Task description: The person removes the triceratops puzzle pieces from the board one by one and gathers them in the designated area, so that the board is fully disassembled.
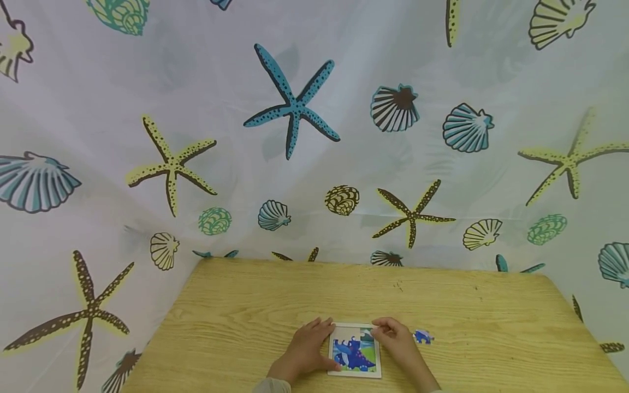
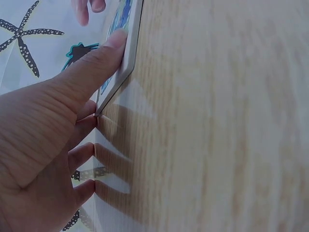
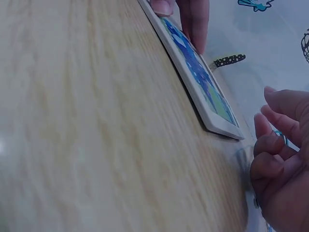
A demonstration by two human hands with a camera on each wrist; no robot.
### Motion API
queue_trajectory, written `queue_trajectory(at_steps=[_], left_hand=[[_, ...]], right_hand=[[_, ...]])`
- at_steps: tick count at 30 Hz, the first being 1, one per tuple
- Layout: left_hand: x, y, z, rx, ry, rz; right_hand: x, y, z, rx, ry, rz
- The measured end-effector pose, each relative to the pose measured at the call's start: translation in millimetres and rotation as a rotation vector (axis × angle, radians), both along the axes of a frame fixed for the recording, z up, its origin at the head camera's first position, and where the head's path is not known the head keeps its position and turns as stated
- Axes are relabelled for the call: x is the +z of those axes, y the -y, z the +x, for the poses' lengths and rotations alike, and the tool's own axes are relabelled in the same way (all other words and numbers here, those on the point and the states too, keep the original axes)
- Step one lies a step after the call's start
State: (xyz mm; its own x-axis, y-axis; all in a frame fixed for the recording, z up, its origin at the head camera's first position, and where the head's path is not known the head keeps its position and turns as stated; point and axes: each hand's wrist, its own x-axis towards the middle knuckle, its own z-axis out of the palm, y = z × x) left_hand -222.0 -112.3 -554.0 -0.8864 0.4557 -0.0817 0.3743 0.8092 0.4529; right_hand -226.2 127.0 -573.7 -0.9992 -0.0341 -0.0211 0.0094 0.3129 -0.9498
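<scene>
A square white-framed jigsaw puzzle [image 1: 355, 360] with a blue dinosaur picture lies flat on the table. Its upper left part shows bare pale backing, while picture pieces cover the rest. My left hand [image 1: 307, 349] holds the frame by its left side, the thumb [image 2: 116, 41] on the face near the lower corner and the other fingers by the edge. At the upper right corner is my right hand [image 1: 399, 341], fingers loosely bent; the right wrist view shows nothing between them. Just right of that hand lies a loose blue puzzle piece [image 1: 423, 337].
The wood-grain table [image 1: 236, 311] extends around the puzzle on all sides. Behind it and at both sides hangs a white curtain [image 1: 334, 164] printed with starfish and shells, meeting the table's edges.
</scene>
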Motion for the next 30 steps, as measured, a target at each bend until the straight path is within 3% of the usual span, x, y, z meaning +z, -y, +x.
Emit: queue_trajectory(at_steps=[9, 16, 30], left_hand=[[-4.0, -0.7, -1.5, -0.004, -0.014, -0.009], [-2.5, -0.6, -0.1, -0.012, -0.042, -0.025], [-0.2, -0.5, 0.8, -0.010, -0.033, -0.026]], right_hand=[[-7.8, 6.6, 3.9, 0.014, -0.018, 0.065], [-10.6, 7.7, 4.1, 0.011, -0.059, 0.173], [-5.6, 11.6, 5.0, 0.051, -0.101, 0.284]])
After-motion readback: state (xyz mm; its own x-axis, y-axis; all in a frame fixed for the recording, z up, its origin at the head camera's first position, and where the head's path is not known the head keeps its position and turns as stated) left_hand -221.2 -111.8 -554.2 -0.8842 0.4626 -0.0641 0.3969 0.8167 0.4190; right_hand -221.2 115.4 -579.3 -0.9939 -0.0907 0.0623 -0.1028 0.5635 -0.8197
